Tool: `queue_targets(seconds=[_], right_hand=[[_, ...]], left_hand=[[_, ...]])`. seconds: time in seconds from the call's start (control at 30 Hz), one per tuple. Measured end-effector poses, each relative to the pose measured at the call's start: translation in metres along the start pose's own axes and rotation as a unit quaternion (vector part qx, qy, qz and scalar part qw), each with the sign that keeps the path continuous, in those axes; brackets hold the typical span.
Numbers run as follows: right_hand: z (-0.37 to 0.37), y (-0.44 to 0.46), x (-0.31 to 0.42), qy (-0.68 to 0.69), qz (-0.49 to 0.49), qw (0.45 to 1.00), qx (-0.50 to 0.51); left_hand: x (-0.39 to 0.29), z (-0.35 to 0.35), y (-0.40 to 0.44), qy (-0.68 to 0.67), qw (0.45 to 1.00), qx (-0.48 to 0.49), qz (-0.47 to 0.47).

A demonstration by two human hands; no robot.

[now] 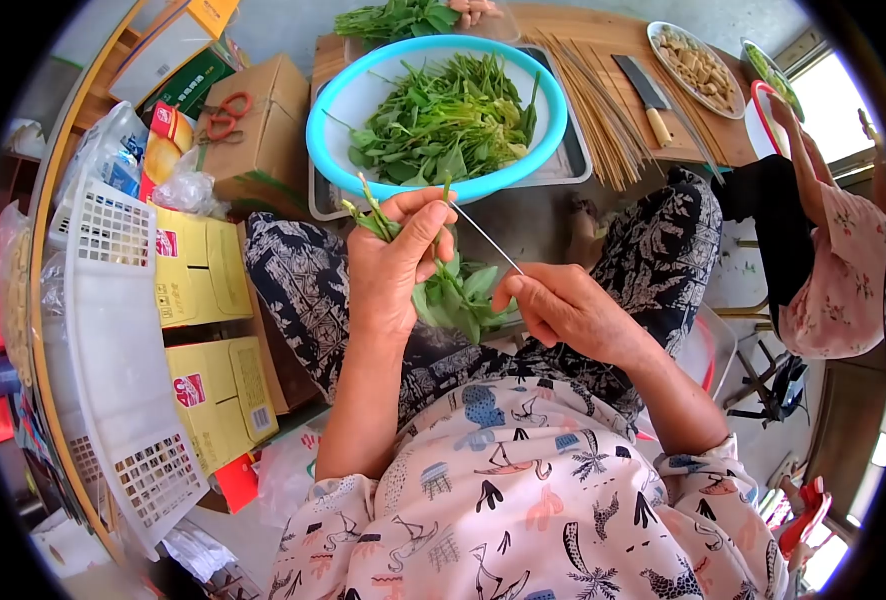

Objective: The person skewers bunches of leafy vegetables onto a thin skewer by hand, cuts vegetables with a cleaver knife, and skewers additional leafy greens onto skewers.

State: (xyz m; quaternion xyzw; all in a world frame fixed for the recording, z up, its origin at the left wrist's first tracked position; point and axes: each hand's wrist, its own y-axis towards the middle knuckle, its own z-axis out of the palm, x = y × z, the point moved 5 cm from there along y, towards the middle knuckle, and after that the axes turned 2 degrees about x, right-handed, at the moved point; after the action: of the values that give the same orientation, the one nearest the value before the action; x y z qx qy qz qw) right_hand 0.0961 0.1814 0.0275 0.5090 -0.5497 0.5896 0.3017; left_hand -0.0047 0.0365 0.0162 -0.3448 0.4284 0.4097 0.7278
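My left hand (393, 270) is closed round a small bunch of leafy greens (468, 300); cut stem ends stick out above the fingers and leaves hang below. My right hand (578, 312) pinches a thin, straight skewer (487, 236). Its far end reaches the stems at my left fingertips; whether it goes through them I cannot tell. Just beyond both hands sits a blue-rimmed basin (555, 112), heaped with loose leafy greens (443, 120).
On the wooden table lie many long skewers (603, 110), a cleaver (645, 95) and a plate of brown chunks (698, 70). To the left, red scissors (227, 115) rest on a cardboard box (263, 130), near a white plastic basket (128, 340). Another person (833, 270) sits at right.
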Motion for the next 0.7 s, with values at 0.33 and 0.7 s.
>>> queue_targets(seconds=[0.33,0.7], right_hand=[[0.001,0.008,-0.004,0.175,-0.076,0.977,-0.097],[-0.005,-0.014,0.018,0.064,-0.119,0.981,-0.136]], left_hand=[[0.004,0.004,-0.004,0.024,1.000,0.005,-0.016],[0.003,-0.005,-0.002,0.033,0.999,-0.021,0.020]])
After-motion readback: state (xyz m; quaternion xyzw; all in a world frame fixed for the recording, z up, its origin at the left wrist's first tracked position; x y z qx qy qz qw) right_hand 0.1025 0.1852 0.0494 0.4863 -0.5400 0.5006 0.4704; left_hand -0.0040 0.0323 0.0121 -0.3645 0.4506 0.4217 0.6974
